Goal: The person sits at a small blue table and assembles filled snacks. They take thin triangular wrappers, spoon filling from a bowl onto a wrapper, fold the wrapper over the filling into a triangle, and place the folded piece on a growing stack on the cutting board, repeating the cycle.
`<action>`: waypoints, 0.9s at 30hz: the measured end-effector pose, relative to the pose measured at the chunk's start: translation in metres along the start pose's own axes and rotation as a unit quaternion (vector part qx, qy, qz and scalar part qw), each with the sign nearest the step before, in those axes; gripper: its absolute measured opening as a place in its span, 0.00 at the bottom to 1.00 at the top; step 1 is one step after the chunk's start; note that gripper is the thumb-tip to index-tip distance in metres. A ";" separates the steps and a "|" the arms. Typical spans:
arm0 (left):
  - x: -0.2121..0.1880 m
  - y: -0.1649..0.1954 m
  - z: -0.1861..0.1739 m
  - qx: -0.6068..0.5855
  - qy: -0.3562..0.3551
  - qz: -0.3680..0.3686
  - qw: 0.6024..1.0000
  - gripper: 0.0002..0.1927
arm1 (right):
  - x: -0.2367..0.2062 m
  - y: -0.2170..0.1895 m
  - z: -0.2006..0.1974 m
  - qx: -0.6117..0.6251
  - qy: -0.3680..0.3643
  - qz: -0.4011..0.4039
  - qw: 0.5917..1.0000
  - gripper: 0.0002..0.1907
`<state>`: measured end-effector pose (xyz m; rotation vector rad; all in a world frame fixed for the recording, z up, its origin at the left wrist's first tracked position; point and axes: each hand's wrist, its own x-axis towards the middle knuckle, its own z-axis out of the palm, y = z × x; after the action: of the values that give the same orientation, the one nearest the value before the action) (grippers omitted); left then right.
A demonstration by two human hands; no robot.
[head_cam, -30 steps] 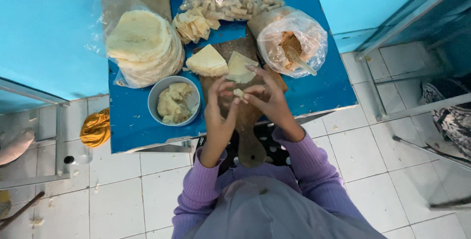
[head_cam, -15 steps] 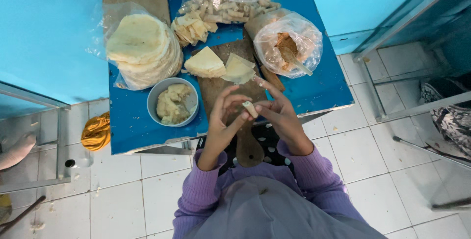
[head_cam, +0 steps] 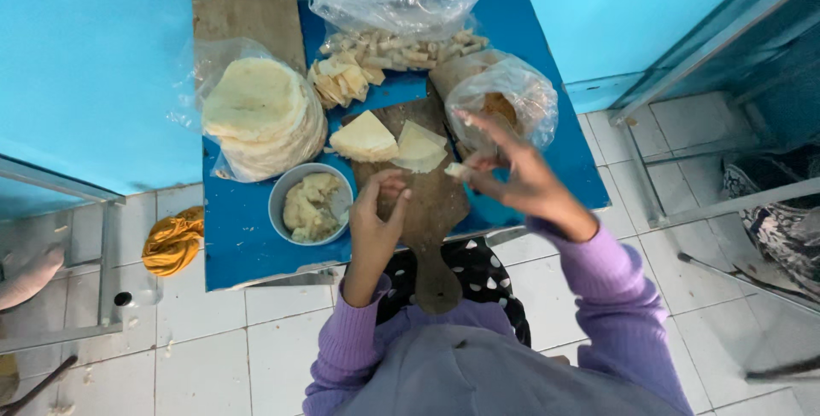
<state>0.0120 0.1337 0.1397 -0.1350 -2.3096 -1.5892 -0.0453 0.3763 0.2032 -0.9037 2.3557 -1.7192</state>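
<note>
My hands have parted since a moment ago: the right hand now carries the folded roll in its fingertips toward the bag, while the left hand, loosely curled and empty, hovers over the board on the surface.

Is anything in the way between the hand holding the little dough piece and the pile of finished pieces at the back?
Nothing solid blocks it. The right hand holds the small pale folded dough piece; only the clear plastic bag with brown filling sits beside the path to the pile of folded pieces.
</note>
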 end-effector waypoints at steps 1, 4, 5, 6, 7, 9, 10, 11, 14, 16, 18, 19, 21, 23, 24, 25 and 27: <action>0.005 0.002 0.000 0.043 0.006 -0.015 0.999 0.11 | 0.021 -0.010 -0.021 -0.056 -0.057 0.036 0.996 0.43; 0.017 0.007 0.007 0.158 0.010 0.061 0.986 0.07 | 0.097 -0.033 -0.072 -0.061 -0.176 0.027 0.982 0.43; 0.020 0.008 0.010 0.163 0.018 0.072 0.984 0.07 | 0.121 -0.037 -0.082 -0.025 -0.111 -0.006 0.993 0.44; 0.023 0.009 0.012 0.168 0.026 0.085 0.982 0.08 | 0.137 -0.040 -0.089 0.011 -0.046 -0.040 0.998 0.44; 0.026 0.009 0.014 0.172 0.034 0.096 0.980 0.08 | 0.143 -0.040 -0.089 -0.081 0.014 -0.077 0.994 0.45; 0.031 0.008 0.013 0.164 0.034 0.086 0.982 0.07 | 0.154 -0.034 -0.074 -0.258 0.135 -0.146 0.946 0.48; 0.032 0.006 0.011 0.160 0.033 0.080 0.983 0.07 | 0.148 -0.027 -0.057 -0.248 0.119 -0.147 0.950 0.45; 0.035 0.005 0.010 0.151 0.034 0.082 0.985 0.07 | 0.134 -0.019 -0.041 -0.240 0.102 -0.148 0.954 0.42; 0.034 0.000 0.005 0.129 0.039 0.084 0.987 0.07 | 0.102 0.010 0.014 -0.289 0.005 -0.008 0.957 0.42; 0.032 -0.002 0.004 0.124 0.044 0.096 0.987 0.08 | 0.082 0.028 0.039 -0.353 0.013 0.004 0.936 0.42; 0.031 -0.003 0.002 0.121 0.036 0.079 0.989 0.08 | 0.076 0.045 0.054 -0.363 0.057 -0.047 0.929 0.44; 0.029 -0.003 0.001 0.120 0.027 0.068 0.990 0.08 | 0.072 0.052 0.060 -0.340 0.075 -0.056 0.936 0.43; 0.028 -0.003 -0.001 0.118 0.029 0.077 0.990 0.08 | 0.068 0.062 0.067 -0.294 0.113 -0.072 0.946 0.41; 0.029 -0.001 -0.001 0.115 0.029 0.084 0.989 0.08 | 0.070 0.068 0.070 -0.300 0.143 -0.081 0.940 0.41; 0.028 -0.001 -0.002 0.115 0.028 0.084 0.989 0.08 | 0.071 0.070 0.073 -0.301 0.157 -0.085 0.937 0.40; 0.028 -0.001 -0.002 0.117 0.028 0.087 0.989 0.08 | 0.075 0.071 0.074 -0.271 0.150 -0.044 0.950 0.40; 0.027 -0.003 -0.002 0.119 0.029 0.097 0.988 0.08 | 0.080 0.071 0.075 -0.209 0.130 0.037 0.968 0.40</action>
<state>-0.0138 0.1274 0.1463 -0.2435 -2.3389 -1.1992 -0.1101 0.2864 0.1337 -0.6502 2.9552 -1.4099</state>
